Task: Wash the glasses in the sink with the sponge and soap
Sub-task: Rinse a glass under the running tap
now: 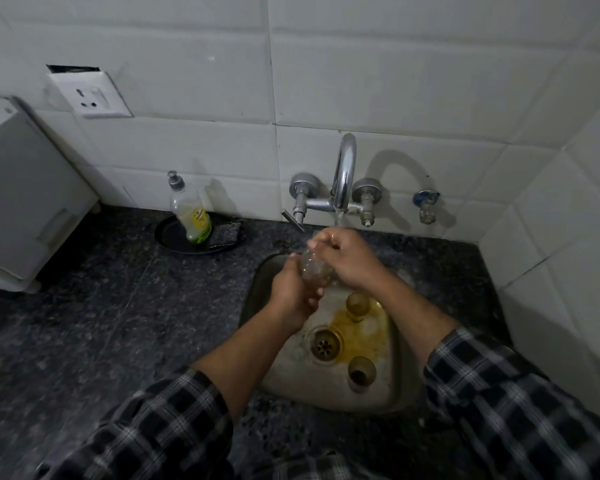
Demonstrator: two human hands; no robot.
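A clear glass (314,268) is held tilted over the steel sink (257,289), just below the running chrome tap (344,174). My left hand (291,292) grips its lower end. My right hand (347,258) closes over its upper end, under the stream of water. Two more glasses lie in the basin, one (358,304) behind the drain (325,344) and one (362,373) in front of it, amid a yellowish stain. The soap bottle (189,213) and a dark sponge (225,233) rest on a black plate (168,237) left of the tap.
Dark speckled granite counter (101,323) surrounds the sink. A white appliance (25,202) stands at far left below a wall socket (90,95). A small valve (425,204) juts from the tiled wall right of the tap.
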